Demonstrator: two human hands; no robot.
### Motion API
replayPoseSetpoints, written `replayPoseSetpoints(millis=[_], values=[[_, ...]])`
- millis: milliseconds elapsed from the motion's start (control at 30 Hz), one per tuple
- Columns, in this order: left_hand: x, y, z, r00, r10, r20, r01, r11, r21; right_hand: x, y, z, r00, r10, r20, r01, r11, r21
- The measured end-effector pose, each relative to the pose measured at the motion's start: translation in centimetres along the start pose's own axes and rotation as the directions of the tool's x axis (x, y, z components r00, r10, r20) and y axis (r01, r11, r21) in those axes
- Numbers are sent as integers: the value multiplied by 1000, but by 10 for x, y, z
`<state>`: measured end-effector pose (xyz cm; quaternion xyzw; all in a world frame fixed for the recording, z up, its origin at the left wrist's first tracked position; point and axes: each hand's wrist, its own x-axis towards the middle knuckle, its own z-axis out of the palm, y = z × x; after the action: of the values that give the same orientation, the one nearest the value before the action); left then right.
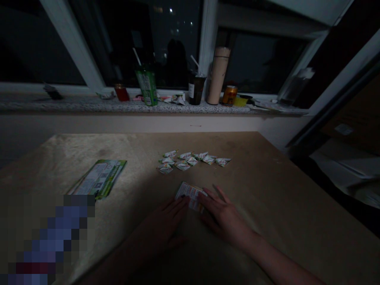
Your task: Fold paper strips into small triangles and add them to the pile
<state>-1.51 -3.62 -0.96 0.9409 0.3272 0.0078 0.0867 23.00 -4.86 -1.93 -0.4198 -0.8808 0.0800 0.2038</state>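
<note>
A small printed paper sheet point(190, 194) lies flat on the tan table point(267, 190). My left hand point(170, 215) rests on its near left edge with fingers stretched out flat. My right hand point(221, 213) presses on its right side, fingers spread and flat too. Just beyond the sheet sits a cluster of several small folded paper pieces point(190, 160), untouched by either hand.
A stack of green and white leaflets point(101, 178) lies to the left. The stone windowsill point(74, 105) holds a green drink carton point(147, 87), a dark cup point(196, 89), a tall beige flask point(218, 75), a can point(229, 95) and a red jar point(121, 93). A blurred patch covers the lower left.
</note>
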Motion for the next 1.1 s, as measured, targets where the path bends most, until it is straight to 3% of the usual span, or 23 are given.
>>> replayPoseSetpoints(millis=[167, 633, 933, 1100], values=[[-1, -16, 2, 996, -48, -71, 54, 994, 93, -3, -5, -3, 1000, -3, -9, 3, 1000, 1], [8, -17, 1, 988, -10, -153, 34, 987, 156, -2, -7, 7, 985, -129, -111, 137, 988, 66], [11, -22, -2, 984, 33, -177, -6, 989, 149, 0, -2, -1, 994, -111, -9, 112, 992, 60], [11, -23, 0, 988, 70, -136, -51, 989, 136, 1, 1, 2, 997, -74, 39, 71, 996, 57]])
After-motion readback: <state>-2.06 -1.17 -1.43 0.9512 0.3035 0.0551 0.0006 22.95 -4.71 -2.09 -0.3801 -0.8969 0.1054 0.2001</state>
